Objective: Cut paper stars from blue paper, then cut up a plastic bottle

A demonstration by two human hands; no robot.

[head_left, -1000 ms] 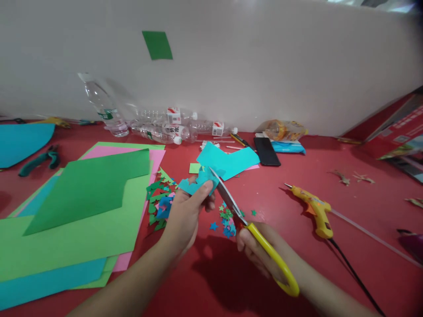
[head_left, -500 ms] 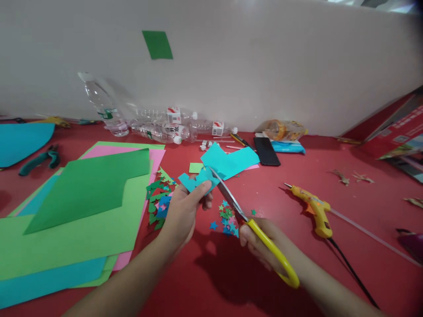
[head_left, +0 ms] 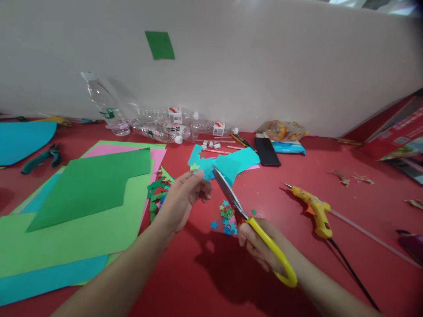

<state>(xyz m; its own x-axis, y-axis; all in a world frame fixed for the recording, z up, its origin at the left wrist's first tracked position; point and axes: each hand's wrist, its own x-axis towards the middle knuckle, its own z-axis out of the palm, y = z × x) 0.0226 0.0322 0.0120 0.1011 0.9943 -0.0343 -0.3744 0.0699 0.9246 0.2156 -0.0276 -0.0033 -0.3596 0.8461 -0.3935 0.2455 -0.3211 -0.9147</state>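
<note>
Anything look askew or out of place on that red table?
Several clear bottles lie on their sides near the wall, while another bottle stands. At left, the paper sheets overlap crookedly rather than lining up.

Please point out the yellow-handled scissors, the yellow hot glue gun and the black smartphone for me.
Yellow-handled scissors (head_left: 260, 233): head view, on the yellow handle.
Yellow hot glue gun (head_left: 314, 204): head view, on the body.
Black smartphone (head_left: 267, 152): head view, middle of its dark upward face.
</note>
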